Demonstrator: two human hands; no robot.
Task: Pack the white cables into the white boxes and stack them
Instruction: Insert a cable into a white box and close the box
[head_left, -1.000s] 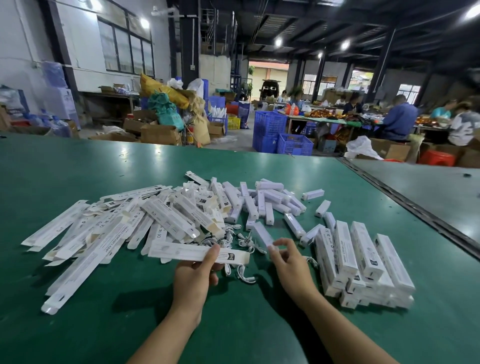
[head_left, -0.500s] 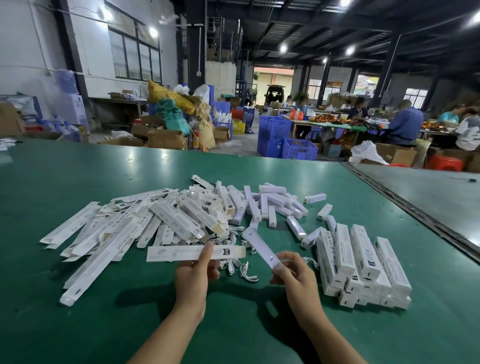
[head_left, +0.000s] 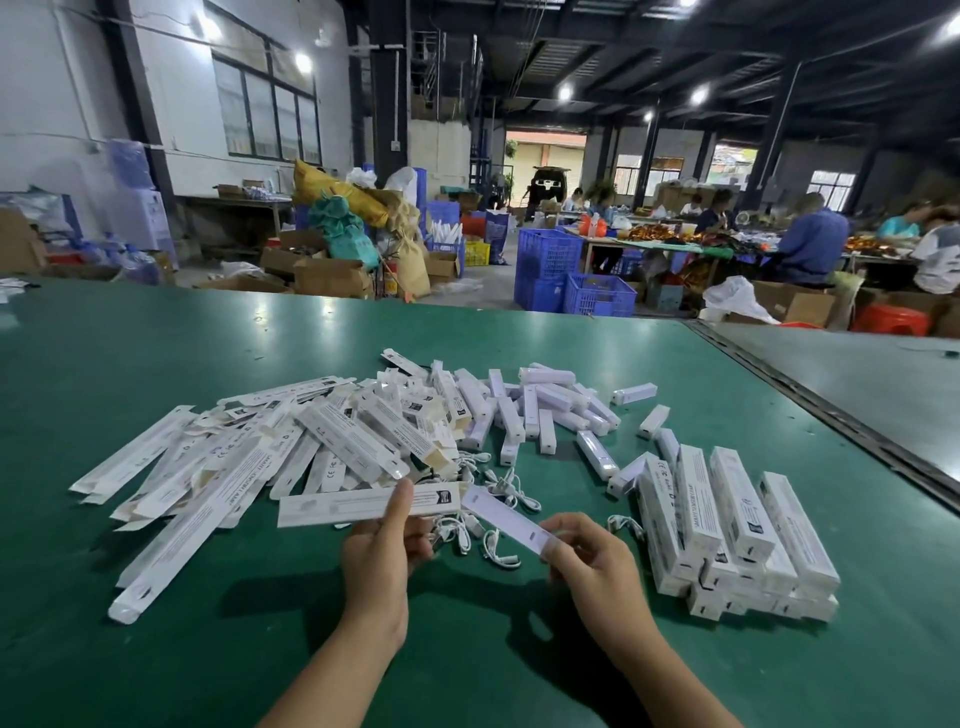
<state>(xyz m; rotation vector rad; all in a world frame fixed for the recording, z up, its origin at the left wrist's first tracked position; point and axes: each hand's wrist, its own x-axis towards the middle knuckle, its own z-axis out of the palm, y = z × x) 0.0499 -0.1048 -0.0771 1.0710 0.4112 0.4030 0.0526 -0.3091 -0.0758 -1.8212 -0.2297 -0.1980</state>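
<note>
My left hand grips a long white box, held level above the green table. My right hand pinches one end of a white bar-shaped device, whose far end points at the box's open right end. Coiled white cables lie on the table just beyond both hands. A heap of flat, unfilled white boxes spreads to the left. A neat stack of filled white boxes stands at the right.
Several loose white bar devices are scattered behind the cables. A dark seam splits this table from another on the right. Beyond the far edge are blue crates, cardboard boxes and seated people.
My right hand picked a white bar device off the table and brought it up toward the open end of the box. My left hand kept holding the box.
</note>
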